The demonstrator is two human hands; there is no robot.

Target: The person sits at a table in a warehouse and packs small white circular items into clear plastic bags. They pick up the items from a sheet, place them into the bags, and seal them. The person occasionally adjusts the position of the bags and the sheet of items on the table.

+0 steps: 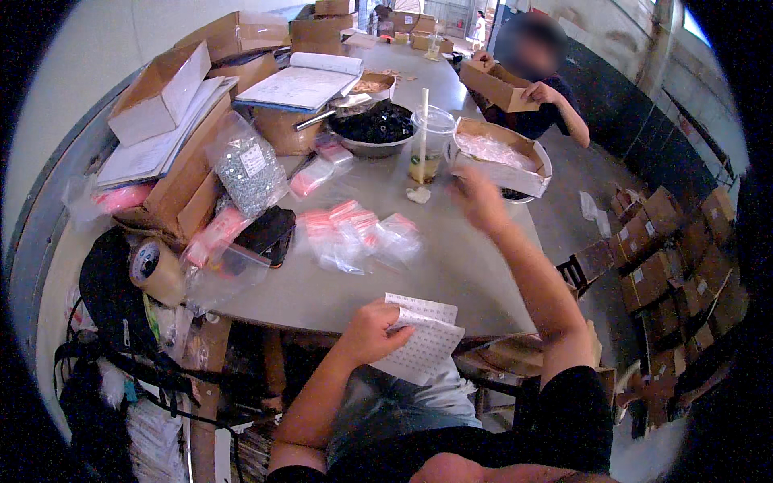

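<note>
My left hand (372,332) grips white sheets (423,342) covered in rows of small print, perhaps label sheets, above my lap at the table's near edge. Its thumb lies over the top sheet. My right hand (478,200) is raised over the table's right side, close to an open carton (503,173) with clear plastic packets in it. Motion smears its fingers, so what they hold, if anything, does not show. Left of that hand stands a clear plastic cup (432,141) with a thick straw and some drink. Flat zip bags with red edges (354,233) lie mid-table.
A metal bowl of black parts (374,129) stands beyond the bags. At left are a bag of small metal pieces (248,165), a tape roll (153,270), a black phone-like case (270,233) and cartons. Opposite, a person holds a cardboard box (495,84). Cartons (660,274) stack on the right floor.
</note>
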